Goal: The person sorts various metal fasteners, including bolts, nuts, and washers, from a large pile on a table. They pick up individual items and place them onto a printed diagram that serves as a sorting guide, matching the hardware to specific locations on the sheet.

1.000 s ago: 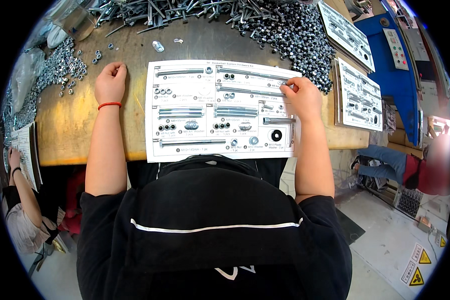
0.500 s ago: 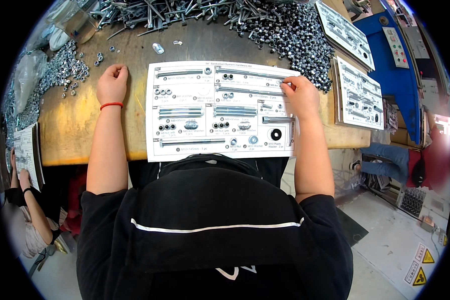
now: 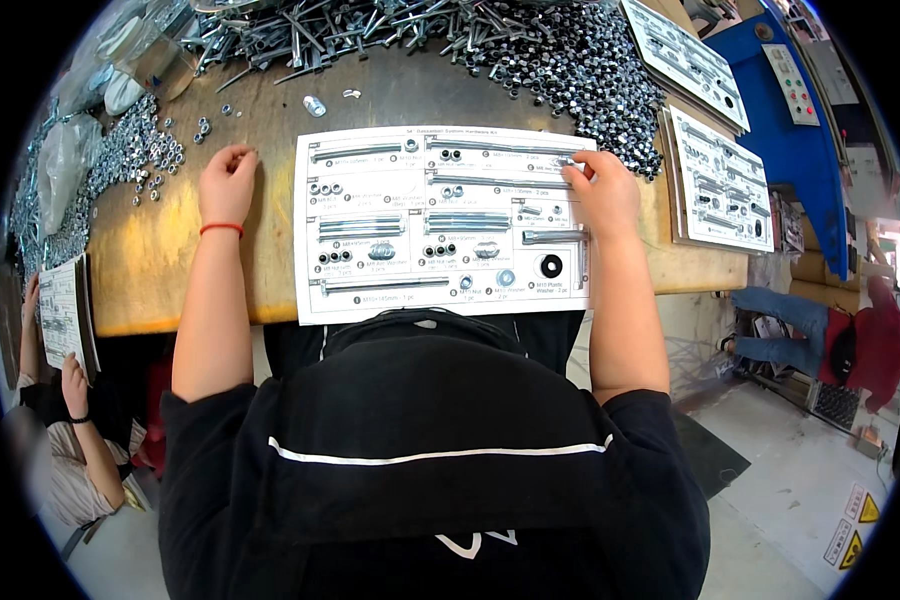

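Observation:
A white printed sheet (image 3: 440,290) with outlined fields lies on the wooden bench (image 3: 160,270), with bolts, nuts and washers laid on its pictures. My right hand (image 3: 600,190) rests at the sheet's upper right corner, fingers pinched on a small metal part there. My left hand (image 3: 226,183), a red band on its wrist, lies curled on the bare wood just left of the sheet, holding nothing that I can see. A long bolt (image 3: 382,285) lies along the sheet's bottom row.
A heap of long bolts (image 3: 320,30) and a heap of nuts (image 3: 580,70) fill the bench's far side. More nuts (image 3: 130,150) and plastic bags lie at the left. Further printed sheets (image 3: 720,180) sit at the right beside a blue machine (image 3: 800,120). Another person sits at lower left.
My right hand has moved up along the sheet's right edge to its top corner. My left hand has stayed on the wood. The person at the left has shifted their arms.

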The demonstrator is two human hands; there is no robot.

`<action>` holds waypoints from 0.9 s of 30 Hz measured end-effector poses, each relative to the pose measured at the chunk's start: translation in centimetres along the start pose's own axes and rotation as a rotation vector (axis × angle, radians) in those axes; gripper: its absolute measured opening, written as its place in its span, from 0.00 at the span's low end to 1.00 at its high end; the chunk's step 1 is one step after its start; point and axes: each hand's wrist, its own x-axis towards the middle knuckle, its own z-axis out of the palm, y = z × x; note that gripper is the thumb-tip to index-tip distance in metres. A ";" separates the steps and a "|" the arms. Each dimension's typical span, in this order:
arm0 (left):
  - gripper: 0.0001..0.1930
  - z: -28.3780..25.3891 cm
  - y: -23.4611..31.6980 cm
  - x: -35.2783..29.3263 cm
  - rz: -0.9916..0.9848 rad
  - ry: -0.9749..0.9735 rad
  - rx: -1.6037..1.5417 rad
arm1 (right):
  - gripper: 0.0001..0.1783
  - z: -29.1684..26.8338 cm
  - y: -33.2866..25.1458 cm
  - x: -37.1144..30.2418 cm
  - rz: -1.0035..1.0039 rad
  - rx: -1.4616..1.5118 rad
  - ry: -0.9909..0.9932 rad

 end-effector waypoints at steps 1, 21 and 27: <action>0.15 -0.4 0.4 -0.7 -0.016 -0.043 0.025 | 0.08 -0.1 0.2 -0.4 0.005 0.020 0.027; 0.19 0.4 7.9 -11.3 -0.639 -0.322 -0.777 | 0.25 -1.8 -2.3 -10.8 0.575 0.799 0.031; 0.17 1.4 7.5 -11.4 -0.602 -0.256 -0.868 | 0.25 -2.0 -2.0 -10.8 0.562 0.955 0.150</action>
